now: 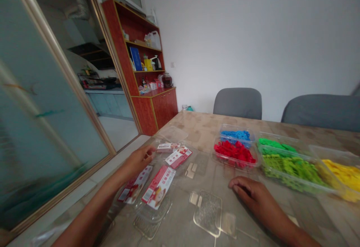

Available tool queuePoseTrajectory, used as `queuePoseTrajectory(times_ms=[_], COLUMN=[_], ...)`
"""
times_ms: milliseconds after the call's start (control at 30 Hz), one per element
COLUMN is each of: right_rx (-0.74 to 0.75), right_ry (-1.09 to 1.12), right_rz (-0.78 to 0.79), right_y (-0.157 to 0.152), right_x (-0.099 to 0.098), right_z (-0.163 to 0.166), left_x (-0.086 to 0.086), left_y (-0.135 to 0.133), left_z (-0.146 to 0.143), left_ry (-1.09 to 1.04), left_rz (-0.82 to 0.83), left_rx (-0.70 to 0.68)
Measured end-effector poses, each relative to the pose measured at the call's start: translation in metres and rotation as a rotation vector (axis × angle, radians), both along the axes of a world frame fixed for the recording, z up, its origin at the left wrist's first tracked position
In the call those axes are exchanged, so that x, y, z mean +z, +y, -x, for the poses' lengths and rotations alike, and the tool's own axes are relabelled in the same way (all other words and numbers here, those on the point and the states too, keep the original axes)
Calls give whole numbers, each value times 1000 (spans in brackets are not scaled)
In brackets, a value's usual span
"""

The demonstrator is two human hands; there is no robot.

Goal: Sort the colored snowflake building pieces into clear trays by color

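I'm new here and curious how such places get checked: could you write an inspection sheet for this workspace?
Surface: patterned table
Job's things: printed labels among clear plastic packaging; clear tubs holding blue pieces, red pieces, green pieces, yellow pieces
Clutter: white jug and mixed items on the shelf unit
Hands: left hand by the labels, contact unclear; right hand near the red pieces, nothing seen in it
Cables: nothing seen
Surroundings: grey chairs, glass panel

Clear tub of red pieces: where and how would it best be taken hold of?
Probably by the rim at the left end of the tub of red pieces, coming from the near left. It sits upright and looks open-topped; the tub of blue pieces crowds its far side and the tub of light green pieces its right.
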State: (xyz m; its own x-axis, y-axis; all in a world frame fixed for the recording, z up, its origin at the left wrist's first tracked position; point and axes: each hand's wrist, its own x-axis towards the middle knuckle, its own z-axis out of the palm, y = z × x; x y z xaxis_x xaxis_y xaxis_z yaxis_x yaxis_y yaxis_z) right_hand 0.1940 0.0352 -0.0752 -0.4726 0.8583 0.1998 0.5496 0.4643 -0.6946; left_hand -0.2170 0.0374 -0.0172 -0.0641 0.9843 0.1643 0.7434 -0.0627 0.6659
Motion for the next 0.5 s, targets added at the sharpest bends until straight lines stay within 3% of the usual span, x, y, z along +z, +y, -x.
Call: queuePoseTrajectory(times_ms=[333, 500], right_rx=[-15, -9], right_ry=[15, 0], right_rz=[-23, -26], right_y=[-3, -3], right_x=[4, 2], right_z=[1, 1], left_x=[-15, -4], left_y=[-7, -11], left_z=[-18, -19], left_ry=[5, -106], left_rz=[115, 207], left_rx=[-73, -110])
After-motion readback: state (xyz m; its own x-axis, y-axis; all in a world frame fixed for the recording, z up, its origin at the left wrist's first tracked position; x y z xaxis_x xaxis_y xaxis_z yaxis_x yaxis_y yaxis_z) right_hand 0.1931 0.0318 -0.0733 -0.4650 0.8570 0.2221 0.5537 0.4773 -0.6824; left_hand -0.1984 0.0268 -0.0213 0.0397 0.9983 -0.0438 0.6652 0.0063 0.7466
